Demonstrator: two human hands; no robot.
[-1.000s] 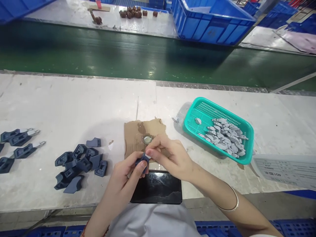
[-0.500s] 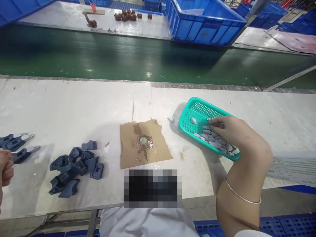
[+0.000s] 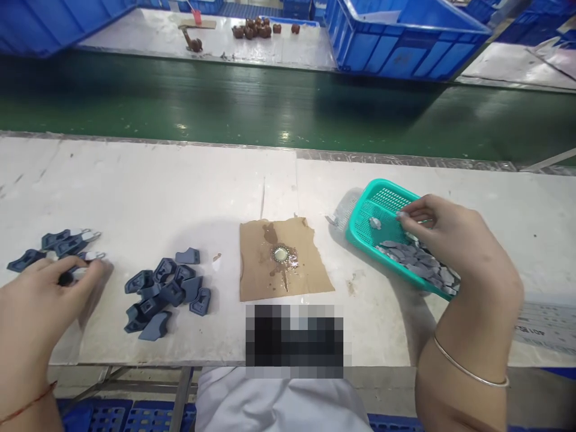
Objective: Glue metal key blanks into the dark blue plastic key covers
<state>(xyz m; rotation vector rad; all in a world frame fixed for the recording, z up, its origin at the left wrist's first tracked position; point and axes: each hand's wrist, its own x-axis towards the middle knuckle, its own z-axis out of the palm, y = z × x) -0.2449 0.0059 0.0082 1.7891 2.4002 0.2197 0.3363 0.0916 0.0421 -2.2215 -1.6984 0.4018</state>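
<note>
My right hand (image 3: 443, 231) is above the green basket (image 3: 382, 255), its thumb and fingers pinched on a small grey piece (image 3: 400, 216). Inside the basket lie several flat grey pieces (image 3: 416, 261) and one apart, near its left end. At the far left, my left hand (image 3: 56, 288) has thumb and fingers curled around a dark blue part that is mostly hidden. Beside it are several blue parts (image 3: 67, 243) with pale pieces and metal loops. More blue parts (image 3: 155, 294) sit in a pile to the right of that hand.
A piece of brown cardboard (image 3: 256, 276) bears a small round cap (image 3: 281, 254) amid wet stains. Behind the table runs a green conveyor belt (image 3: 202, 105). Beyond it stand a large blue crate (image 3: 400, 54) and several brown objects (image 3: 252, 29).
My left hand has come further into view, over the blue parts at the left. My right hand has lifted slightly from the pieces, now with a small piece at its fingertips. The view has shifted left.
</note>
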